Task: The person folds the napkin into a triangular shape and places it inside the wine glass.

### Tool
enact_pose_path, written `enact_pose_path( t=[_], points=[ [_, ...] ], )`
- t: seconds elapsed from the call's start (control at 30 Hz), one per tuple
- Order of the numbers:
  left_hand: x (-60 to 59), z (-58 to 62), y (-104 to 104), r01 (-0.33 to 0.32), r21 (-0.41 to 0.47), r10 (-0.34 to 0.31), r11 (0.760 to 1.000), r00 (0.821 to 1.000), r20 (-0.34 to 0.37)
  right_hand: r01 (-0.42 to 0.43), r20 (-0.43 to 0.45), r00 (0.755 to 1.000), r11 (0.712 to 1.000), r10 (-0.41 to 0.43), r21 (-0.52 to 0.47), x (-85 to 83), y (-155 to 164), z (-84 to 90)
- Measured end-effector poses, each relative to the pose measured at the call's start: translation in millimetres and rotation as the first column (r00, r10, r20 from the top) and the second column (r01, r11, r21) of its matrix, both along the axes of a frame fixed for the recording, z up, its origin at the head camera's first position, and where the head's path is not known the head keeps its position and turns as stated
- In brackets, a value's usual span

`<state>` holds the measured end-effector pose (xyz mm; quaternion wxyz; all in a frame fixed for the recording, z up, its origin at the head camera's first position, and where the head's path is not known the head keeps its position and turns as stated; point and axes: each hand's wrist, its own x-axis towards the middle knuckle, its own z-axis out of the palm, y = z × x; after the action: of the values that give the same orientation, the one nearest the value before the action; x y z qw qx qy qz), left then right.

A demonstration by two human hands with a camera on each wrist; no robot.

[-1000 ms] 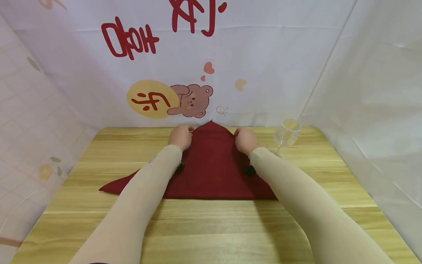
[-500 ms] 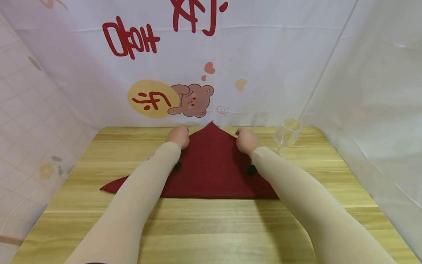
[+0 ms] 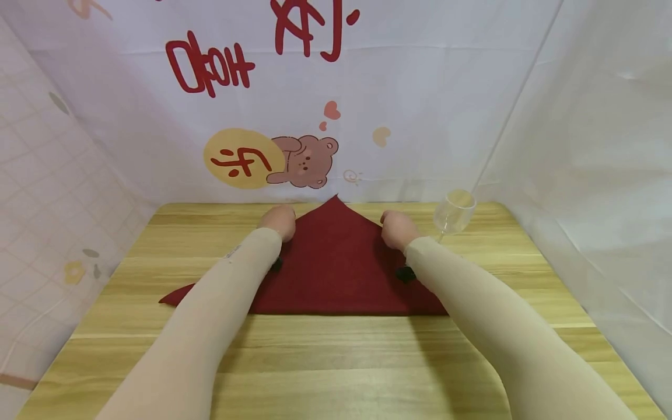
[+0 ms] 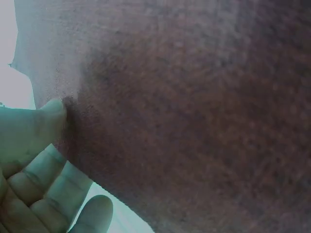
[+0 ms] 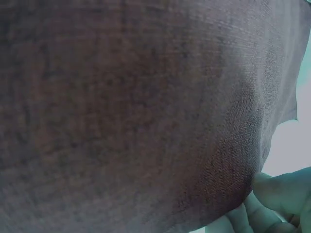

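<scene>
A dark red cloth [image 3: 336, 262] lies as a triangle on the table, its peak at the back edge and its long straight side toward me. My left hand [image 3: 279, 223] is at its left slanting edge; in the left wrist view the thumb [image 4: 51, 114] and fingers pinch that edge. At the opposite slanting edge, my right hand [image 3: 398, 228] pinches the cloth between thumb [image 5: 279, 189] and curled fingers, as the right wrist view shows. The cloth's left corner pokes out past my left sleeve, while my right forearm hides the right corner.
A clear stemmed wine glass [image 3: 454, 211] stands at the back right, just beyond my right hand. The wooden table [image 3: 336, 367] meets a white printed curtain [image 3: 420, 105] at the back, with similar hangings at both sides.
Both hands have moved apart and slightly toward me along the slanting edges. Those edges now run straighter, and the triangle looks wider between the hands.
</scene>
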<state>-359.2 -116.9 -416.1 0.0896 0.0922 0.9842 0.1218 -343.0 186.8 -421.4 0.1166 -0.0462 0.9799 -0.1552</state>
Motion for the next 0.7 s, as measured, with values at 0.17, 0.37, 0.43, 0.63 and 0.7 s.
enact_pose_path(
  t=[0.17,0.37,0.43,0.63,0.7],
  points=[
    [5.2,0.7,-4,0.015,-0.023,-0.015,1.000,1.000,-0.017,-0.020,-0.042,0.999,0.998,0.023,0.064,6.2,-2,-0.7],
    [8.9,3.1,-11,0.051,-0.068,-0.049,0.996,0.998,0.027,-0.009,-0.055,0.998,0.997,0.013,0.075,13.9,-3,0.5],
    [11.0,5.2,-12,0.079,-0.091,-0.074,0.993,0.996,0.054,-0.039,-0.060,0.997,0.996,0.043,0.075,17.9,-2,2.3],
    [29.4,18.3,-17,0.148,-0.123,-0.137,0.981,0.986,0.095,-0.222,-0.118,0.966,0.971,0.232,0.088,38.2,2,9.7],
    [40.1,24.0,-19,0.156,-0.112,-0.144,0.981,0.984,0.107,-0.273,-0.124,0.952,0.960,0.279,0.060,48.6,4,12.7]
  ],
)
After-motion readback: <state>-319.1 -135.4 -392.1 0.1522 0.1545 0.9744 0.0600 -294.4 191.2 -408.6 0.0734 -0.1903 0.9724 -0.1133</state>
